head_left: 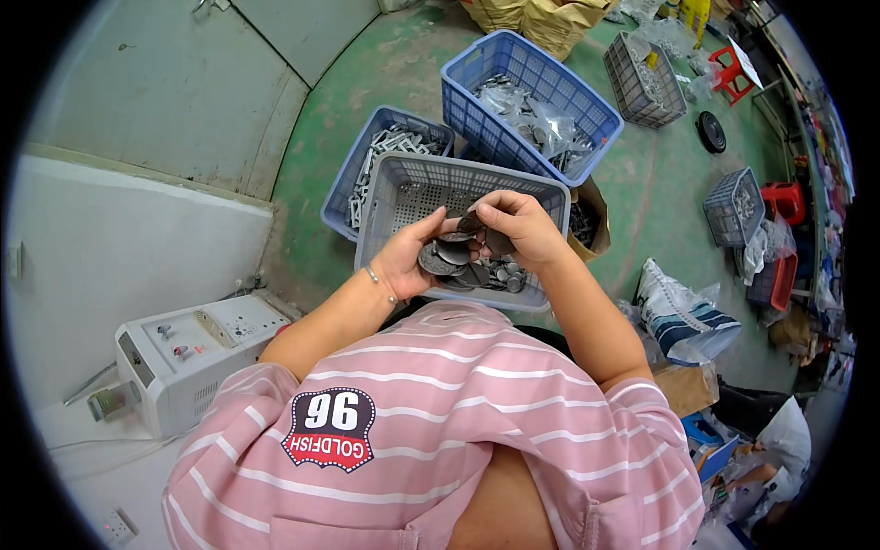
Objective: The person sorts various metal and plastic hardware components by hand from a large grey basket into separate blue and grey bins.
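Both my hands are over a grey plastic crate point(376, 206) right in front of me. My left hand point(410, 255) is cupped round several dark grey round metal discs point(444, 258), which overlap in a loose pile. With fingers bent and thumb pressing, my right hand point(521, 227) grips a dark disc point(499, 242) beside that pile. More small grey metal pieces point(506, 273) lie in the near right part of the crate, partly hidden under my hands. The perforated crate bottom shows behind my fingers.
Behind the crate stand a blue basket point(449, 69) with bagged metal parts and a lower blue basket point(341, 197) of silvery brackets. A cardboard box point(598, 202) touches the right side. A white machine point(202, 353) is at left; a striped bag point(683, 316) is at right.
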A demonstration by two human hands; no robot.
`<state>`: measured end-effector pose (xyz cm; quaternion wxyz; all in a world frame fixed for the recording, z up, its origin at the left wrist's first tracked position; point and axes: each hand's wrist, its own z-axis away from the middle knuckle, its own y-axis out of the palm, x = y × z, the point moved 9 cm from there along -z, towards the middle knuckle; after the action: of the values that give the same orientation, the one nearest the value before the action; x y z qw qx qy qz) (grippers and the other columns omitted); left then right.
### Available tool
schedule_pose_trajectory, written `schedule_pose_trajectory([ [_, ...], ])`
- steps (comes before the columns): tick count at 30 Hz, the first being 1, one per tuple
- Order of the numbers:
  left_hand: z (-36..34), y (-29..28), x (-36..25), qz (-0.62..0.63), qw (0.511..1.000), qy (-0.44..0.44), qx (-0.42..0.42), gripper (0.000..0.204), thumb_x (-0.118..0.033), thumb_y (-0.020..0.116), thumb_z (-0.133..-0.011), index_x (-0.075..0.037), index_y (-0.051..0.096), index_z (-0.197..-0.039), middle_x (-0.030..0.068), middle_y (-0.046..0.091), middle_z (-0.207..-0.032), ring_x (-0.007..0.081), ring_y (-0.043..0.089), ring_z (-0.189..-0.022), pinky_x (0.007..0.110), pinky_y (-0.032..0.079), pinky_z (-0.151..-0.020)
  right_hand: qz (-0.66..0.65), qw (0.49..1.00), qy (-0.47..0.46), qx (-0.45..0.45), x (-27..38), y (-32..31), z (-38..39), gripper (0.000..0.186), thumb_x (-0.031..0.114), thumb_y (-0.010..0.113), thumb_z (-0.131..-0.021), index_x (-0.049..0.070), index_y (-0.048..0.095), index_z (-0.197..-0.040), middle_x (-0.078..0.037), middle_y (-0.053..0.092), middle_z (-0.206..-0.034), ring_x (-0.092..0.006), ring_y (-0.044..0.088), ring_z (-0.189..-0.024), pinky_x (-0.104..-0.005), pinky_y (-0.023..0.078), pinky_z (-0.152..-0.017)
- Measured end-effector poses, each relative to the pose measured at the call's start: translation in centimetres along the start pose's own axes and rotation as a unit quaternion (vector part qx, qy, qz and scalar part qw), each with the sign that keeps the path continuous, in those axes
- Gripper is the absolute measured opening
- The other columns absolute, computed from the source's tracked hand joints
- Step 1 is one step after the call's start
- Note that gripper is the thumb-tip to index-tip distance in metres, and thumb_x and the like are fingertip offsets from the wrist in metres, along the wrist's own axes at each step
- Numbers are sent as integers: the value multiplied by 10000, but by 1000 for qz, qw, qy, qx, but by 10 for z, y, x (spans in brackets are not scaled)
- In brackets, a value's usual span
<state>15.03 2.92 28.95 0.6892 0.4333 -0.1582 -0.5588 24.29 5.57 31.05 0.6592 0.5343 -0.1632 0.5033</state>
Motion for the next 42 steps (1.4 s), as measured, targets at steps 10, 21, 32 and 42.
schedule_pose_trajectory([
  [10, 5, 4, -10, -10, 999, 35, 22, 357, -104, 478, -832, 0, 480, -1173, 141, 582, -994, 236, 581, -930, 398, 475, -832, -214, 972, -87, -36, 26, -11, 13, 149, 137, 576, -794, 71, 562, -927, -78, 584, -880, -173, 598, -735, -272, 503, -527],
  [21, 2, 0, -5, -2, 1000, 9, -9, 567, -463, 291, -918, 24, 484, -1136, 130, 570, -1051, 256, 574, -957, 427, 460, -855, 496, 842, -213, 12, 27, 30, 14, 372, 237, 724, -685, 50, 611, -985, -124, 560, -856, -269, 556, -793, -329, 445, -687],
  [32, 4, 16, -6, -18, 998, 7, 65, 369, -250, 337, -936, 14, 458, -1164, 170, 561, -1047, 270, 574, -945, 397, 472, -840, -35, 992, -118, -23, 0, -14, 4, 108, 47, 634, -742, 48, 563, -824, -77, 599, -873, -122, 560, -761, -225, 457, -580],
  [42, -2, -4, -5, -1, 1000, 5, 14, 379, -302, 341, -936, -3, 471, -1128, 170, 572, -1013, 252, 584, -920, 399, 490, -793, 439, 891, -116, 16, 14, 25, 11, 468, 154, 777, -597, 3, 578, -992, -84, 558, -937, -170, 545, -829, -277, 428, -768],
])
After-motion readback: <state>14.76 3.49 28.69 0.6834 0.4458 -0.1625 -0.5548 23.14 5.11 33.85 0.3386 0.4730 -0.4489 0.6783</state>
